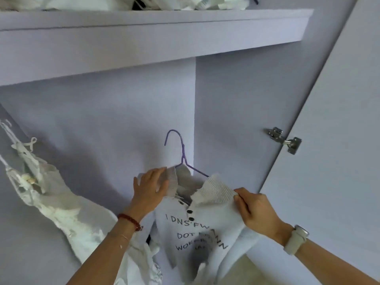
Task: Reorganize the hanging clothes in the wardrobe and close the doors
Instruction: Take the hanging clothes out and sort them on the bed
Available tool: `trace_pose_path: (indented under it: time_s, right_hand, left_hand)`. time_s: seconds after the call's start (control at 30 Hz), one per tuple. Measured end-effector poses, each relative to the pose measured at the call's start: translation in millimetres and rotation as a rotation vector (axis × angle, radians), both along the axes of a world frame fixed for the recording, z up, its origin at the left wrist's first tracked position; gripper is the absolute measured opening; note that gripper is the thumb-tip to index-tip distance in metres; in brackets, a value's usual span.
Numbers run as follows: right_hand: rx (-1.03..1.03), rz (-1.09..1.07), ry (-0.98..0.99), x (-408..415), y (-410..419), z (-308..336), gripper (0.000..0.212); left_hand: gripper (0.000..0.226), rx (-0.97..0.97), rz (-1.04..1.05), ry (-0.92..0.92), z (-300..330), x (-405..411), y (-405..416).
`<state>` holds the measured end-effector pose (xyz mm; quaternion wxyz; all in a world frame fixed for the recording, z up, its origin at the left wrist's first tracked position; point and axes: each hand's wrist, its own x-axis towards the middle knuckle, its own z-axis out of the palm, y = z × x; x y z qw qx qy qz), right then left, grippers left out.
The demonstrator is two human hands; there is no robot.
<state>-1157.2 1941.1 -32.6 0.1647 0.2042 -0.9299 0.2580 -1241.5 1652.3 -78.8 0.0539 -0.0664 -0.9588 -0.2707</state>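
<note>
A white knit shirt (197, 229) with a ribbed collar, dark buttons and black lettering sits on a purple wire hanger (181, 153), held in front of the wardrobe's back panel. The hanger's hook points up and hangs on nothing. My left hand (149, 189) holds the left side of the collar, fingers curled over the ribbed edge. My right hand (255, 210) pinches the right shoulder just below the collar. A white lacy garment (61, 210) hangs at the left inside the wardrobe.
A lilac shelf (156, 38) runs overhead with white folded cloth (185, 2) on top. The open right door (339, 161) stands at the right on a metal hinge (284, 139). A vertical divider edge (195, 112) lies behind the hanger.
</note>
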Motion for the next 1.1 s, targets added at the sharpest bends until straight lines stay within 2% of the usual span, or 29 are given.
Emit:
trace_pose_path:
  time_s: [0.1, 0.2, 0.27, 0.4, 0.53, 0.67, 0.8, 0.87, 0.93, 1.1]
  right_hand:
    - [0.053, -0.163, -0.09, 53, 58, -22, 0.03]
    - [0.139, -0.317, -0.158, 115, 111, -39, 0.014]
    - [0.202, -0.396, -0.209, 156, 144, -48, 0.01]
    - [0.173, -0.697, -0.253, 242, 219, -60, 0.009]
    - [0.04, -0.985, -0.264, 331, 286, -68, 0.015]
    - [-0.064, -1.178, -0.271, 418, 341, -63, 0.017]
    - [0.048, -1.335, -0.189, 467, 374, -54, 0.03]
    - [0.051, -1.426, -0.157, 481, 388, -54, 0.028]
    - [-0.033, -1.545, -0.117, 489, 405, -58, 0.018]
    - [-0.212, -1.695, 0.016, 471, 440, -63, 0.013]
  left_hand:
    - [0.028, -0.071, -0.236, -0.066, -21, 10, 58]
    - [0.008, 0.016, -0.527, -0.281, -36, 41, 129]
    - [0.03, 0.015, -0.661, -0.34, -49, 70, 175]
    - [0.027, 0.034, -0.84, -0.411, -63, 128, 270]
    - [0.035, 0.101, -1.027, -0.414, -38, 182, 384]
    - [0.029, 0.077, -1.187, -0.348, -17, 237, 496]
    - [0.019, 0.071, -1.293, -0.236, -5, 283, 595]
    - [0.017, 0.126, -1.303, -0.166, 1, 300, 640]
    - [0.017, 0.177, -1.323, -0.074, 5, 314, 683]
    - [0.016, 0.154, -1.226, 0.12, 9, 317, 762]
